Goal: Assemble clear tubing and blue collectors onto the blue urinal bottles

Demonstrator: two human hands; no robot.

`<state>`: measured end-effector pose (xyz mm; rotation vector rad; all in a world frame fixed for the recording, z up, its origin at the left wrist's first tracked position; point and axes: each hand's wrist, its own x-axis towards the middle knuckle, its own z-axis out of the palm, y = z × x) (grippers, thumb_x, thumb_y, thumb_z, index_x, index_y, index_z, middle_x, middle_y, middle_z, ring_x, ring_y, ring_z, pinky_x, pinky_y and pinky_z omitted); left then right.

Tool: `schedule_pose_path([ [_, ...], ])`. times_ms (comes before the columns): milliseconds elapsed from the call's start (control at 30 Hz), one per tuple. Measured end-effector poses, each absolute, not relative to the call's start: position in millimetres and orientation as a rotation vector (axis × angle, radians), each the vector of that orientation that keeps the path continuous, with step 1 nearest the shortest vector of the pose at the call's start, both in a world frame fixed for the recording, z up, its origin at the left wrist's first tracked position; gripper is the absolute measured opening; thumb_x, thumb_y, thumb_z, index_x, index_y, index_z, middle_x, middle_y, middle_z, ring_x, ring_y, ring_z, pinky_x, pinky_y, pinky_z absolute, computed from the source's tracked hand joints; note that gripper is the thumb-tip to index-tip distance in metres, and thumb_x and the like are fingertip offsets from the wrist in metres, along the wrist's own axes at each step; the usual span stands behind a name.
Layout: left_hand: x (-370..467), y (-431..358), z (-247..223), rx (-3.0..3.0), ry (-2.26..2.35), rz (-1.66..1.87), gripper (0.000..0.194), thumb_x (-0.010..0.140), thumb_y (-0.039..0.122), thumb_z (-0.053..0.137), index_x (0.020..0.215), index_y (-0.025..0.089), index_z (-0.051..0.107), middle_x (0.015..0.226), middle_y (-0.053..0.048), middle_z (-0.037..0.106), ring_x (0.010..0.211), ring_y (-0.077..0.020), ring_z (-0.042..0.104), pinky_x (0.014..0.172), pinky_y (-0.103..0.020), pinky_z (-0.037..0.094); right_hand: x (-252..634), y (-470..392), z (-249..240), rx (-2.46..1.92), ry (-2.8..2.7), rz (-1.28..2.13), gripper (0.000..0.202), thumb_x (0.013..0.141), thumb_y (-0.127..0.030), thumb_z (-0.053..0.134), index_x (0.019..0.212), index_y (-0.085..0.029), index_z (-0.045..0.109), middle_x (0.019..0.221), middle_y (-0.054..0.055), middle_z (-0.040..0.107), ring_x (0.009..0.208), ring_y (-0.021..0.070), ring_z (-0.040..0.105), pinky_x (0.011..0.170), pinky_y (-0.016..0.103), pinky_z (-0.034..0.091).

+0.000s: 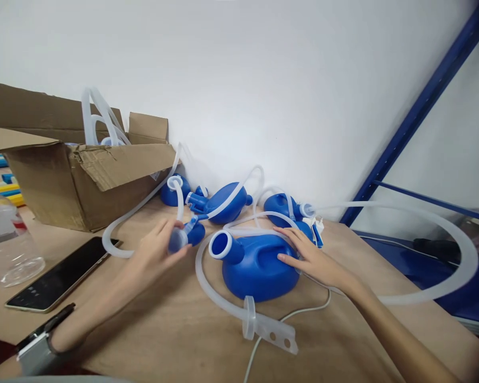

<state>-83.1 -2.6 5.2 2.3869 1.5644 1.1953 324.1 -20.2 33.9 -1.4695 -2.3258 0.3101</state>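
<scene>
A blue plastic bottle [259, 271] with a white-rimmed open neck lies at the middle of the table. My right hand [303, 255] rests on its right side, fingers apart. To the left, my left hand [162, 244] is closed round a clear cap [178, 240] with a blue clip-like part. A translucent hose [215, 298] curves round the bottle's left side and ends in a clear round cap [249, 318] and a flat strip with holes in front. Behind stand more blue bottles [228, 203], with hoses looped over them.
An open cardboard box [96, 191] holding hoses stands at the back left. A phone [59, 276] and a clear plastic bottle [11, 250] lie or stand at the left. A large hose loop [463, 250] and blue metal rack [415, 111] are at the right. A thin cable [307, 309] crosses the front.
</scene>
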Motion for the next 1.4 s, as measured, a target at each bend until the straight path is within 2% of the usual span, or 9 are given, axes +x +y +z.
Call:
schedule_pose_path([
  [200, -82.5, 3.5, -36.5, 2.609, 1.614, 0.923, 0.026, 0.092, 0.035, 0.053, 0.114, 0.024, 0.060, 0.128, -0.011, 0.063, 0.114, -0.0312, 0.066, 0.088, -0.044, 0.059, 327.7, -25.1, -5.4, -1.305, -2.002, 0.019, 0.052, 0.105, -0.057, 0.040, 0.142, -0.025, 0.058, 0.153, 0.015, 0.043, 0.143, 0.0314, 0.047, 0.115, 0.053, 0.044],
  [300, -76.1, 6.7, -38.6, 2.676, 1.593, 0.778, 0.033, 0.097, 0.040, 0.050, 0.125, 0.025, 0.059, 0.140, -0.013, 0.059, 0.124, -0.0335, 0.062, 0.090, -0.046, 0.060, 328.2, -24.2, -15.0, -1.207, -1.866, -0.066, 0.052, 0.106, -0.056, 0.032, 0.108, -0.020, 0.070, 0.104, 0.013, 0.067, 0.100, 0.0270, 0.068, 0.090, 0.045, 0.055],
  [400, -62.1, 4.7, -31.2, 2.695, 1.559, 0.685, 0.042, 0.098, 0.040, 0.049, 0.136, 0.024, 0.057, 0.147, -0.014, 0.056, 0.133, -0.0349, 0.058, 0.092, -0.046, 0.061, 327.3, -23.1, -17.4, -1.187, -1.832, -0.020, 0.060, 0.106, -0.059, 0.025, 0.091, -0.019, 0.066, 0.063, 0.003, 0.056, 0.061, 0.0204, 0.059, 0.063, 0.035, 0.049],
  [600, -44.6, 4.6, -22.2, 2.768, 1.543, 0.663, 0.053, 0.097, 0.036, 0.052, 0.149, 0.026, 0.049, 0.154, -0.012, 0.051, 0.139, -0.0348, 0.053, 0.096, -0.048, 0.061, 322.3, -27.2, -16.4, -1.106, -1.814, 0.101, 0.077, 0.102, -0.074, 0.017, 0.077, -0.018, 0.064, 0.059, 0.002, 0.046, 0.053, 0.0167, 0.046, 0.053, 0.031, 0.037],
  [767, -43.9, 18.7, -46.6, 2.875, 1.521, 0.693, 0.035, 0.094, 0.043, 0.061, 0.119, 0.020, 0.068, 0.156, -0.014, 0.045, 0.149, -0.0406, 0.037, 0.115, -0.059, 0.048, 318.9, -31.7, -18.6, -1.066, -1.683, 0.317, 0.088, 0.091, -0.090, 0.016, 0.070, -0.018, 0.063, 0.057, 0.002, 0.043, 0.052, 0.0158, 0.042, 0.050, 0.030, 0.032],
  [1000, -39.4, 14.1, -36.7, 2.724, 2.002, 0.589, 0.030, 0.101, 0.039, 0.047, 0.116, 0.017, 0.062, 0.145, -0.017, 0.053, 0.108, -0.0340, 0.069, 0.066, -0.041, 0.060, 319.6, -37.5, -7.9, -1.040, -1.827, 0.200, 0.092, 0.093, -0.086, 0.006, 0.083, -0.020, 0.070, 0.069, 0.005, 0.050, 0.064, 0.0195, 0.049, 0.063, 0.035, 0.039],
  [1167, -46.2, -8.5, -25.5, 3.123, 1.753, 1.352, 0.010, 0.096, 0.028, 0.060, 0.101, 0.021, 0.055, 0.128, -0.010, 0.069, 0.115, -0.0272, 0.069, 0.054, -0.027, 0.048, 318.1, -41.3, -3.4, -0.898, -2.106, 0.080, 0.065, 0.101, -0.074, 0.027, 0.110, -0.021, 0.063, 0.102, 0.010, 0.054, 0.093, 0.0251, 0.057, 0.080, 0.040, 0.048],
  [1267, -54.9, -23.2, -9.2, 3.035, 1.402, 1.838, 0.035, 0.084, 0.026, 0.076, 0.109, 0.023, 0.051, 0.123, -0.010, 0.071, 0.109, -0.0256, 0.072, 0.071, -0.030, 0.056, 310.0, -43.2, -2.6, -0.913, -2.159, -0.189, 0.025, 0.099, -0.044, 0.057, 0.105, -0.020, 0.057, 0.101, 0.010, 0.055, 0.094, 0.0239, 0.057, 0.079, 0.037, 0.049],
  [1400, -68.0, -36.5, 35.2, 2.470, 1.455, 2.234, 0.045, 0.081, 0.036, 0.076, 0.118, 0.023, 0.055, 0.113, -0.010, 0.070, 0.093, -0.0262, 0.071, 0.074, -0.035, 0.053, 294.2, -34.6, 13.5, -0.908, -2.096, -0.410, 0.012, 0.102, -0.023, 0.051, 0.091, -0.020, 0.050, 0.084, 0.006, 0.059, 0.077, 0.0190, 0.056, 0.073, 0.031, 0.044],
])
